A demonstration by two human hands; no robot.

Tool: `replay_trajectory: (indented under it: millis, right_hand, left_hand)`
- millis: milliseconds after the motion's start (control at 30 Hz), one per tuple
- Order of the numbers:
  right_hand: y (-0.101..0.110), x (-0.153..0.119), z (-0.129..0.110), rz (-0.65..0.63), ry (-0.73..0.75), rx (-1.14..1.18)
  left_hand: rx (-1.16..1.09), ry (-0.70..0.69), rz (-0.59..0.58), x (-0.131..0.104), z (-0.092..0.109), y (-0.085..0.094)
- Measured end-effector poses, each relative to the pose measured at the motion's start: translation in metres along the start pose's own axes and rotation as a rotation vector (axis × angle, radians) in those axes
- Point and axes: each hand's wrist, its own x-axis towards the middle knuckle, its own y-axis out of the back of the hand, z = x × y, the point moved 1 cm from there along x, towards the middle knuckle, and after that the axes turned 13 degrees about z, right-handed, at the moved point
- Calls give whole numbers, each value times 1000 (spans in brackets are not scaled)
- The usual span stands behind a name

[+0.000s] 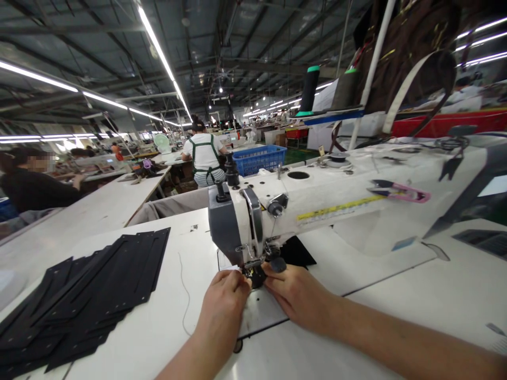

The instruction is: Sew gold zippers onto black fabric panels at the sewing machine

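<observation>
A white and grey sewing machine (233,216) stands before me, and both my hands are at its needle area. Under the presser foot lies a small black piece (258,278), partly hidden by the foot and my fingers. My left hand (224,301) is closed, its fingertips pinching at the left edge of that piece. A bit of something white (232,267) shows just behind those fingers. From the right, my right hand (299,295) grips the piece with fingers pressed together. Behind it lies a flat black panel (299,252); whether the two are joined is hidden.
Overlapping black panels (103,290) with slots and small holes lie at left. A loose thread (182,290) trails on the white table. Pink-handled thread snips (404,191) rest on the machine arm. Beyond are a blue crate (259,160), thread cones (309,89) and co-workers at tables.
</observation>
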Motion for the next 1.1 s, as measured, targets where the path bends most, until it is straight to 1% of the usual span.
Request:
replay_trajectory:
  millis: [233, 367, 533, 633, 700, 767, 867, 933, 967, 1033, 1100]
  right_hand:
    - [0, -1, -1, 2, -16, 5]
    - [0, 1, -1, -11, -57, 20]
    - [1, 3, -4, -13, -113, 67]
    - [-2, 3, -6, 2, -117, 97]
    - [-2, 2, -4, -2, -113, 107]
    - [4, 1, 4, 0, -113, 58]
    - [22, 0, 20, -28, -112, -195]
    - [33, -5, 23, -95, -76, -399]
    - [36, -9, 20, -129, -49, -471]
    - [37, -22, 2, -125, -3, -525]
    - [35, -39, -26, -63, 10, -441]
  left_hand:
    - [5, -2, 5, 1, 1, 2]
    - [22, 13, 17, 2, 1, 1]
    - [10, -12, 71, 4, 1, -1]
    - [32, -11, 94, 2, 3, -2]
    - [44, 2, 91, 1, 2, -2]
    - [46, 12, 75, 0, 1, -1]
    - [66, 32, 42, 2, 0, 5]
    - [106, 41, 28, 6, 7, 13]
    - [118, 37, 19, 8, 13, 17]
    - [88, -13, -2, 10, 32, 24]
    - [-15, -115, -51, 10, 53, 27]
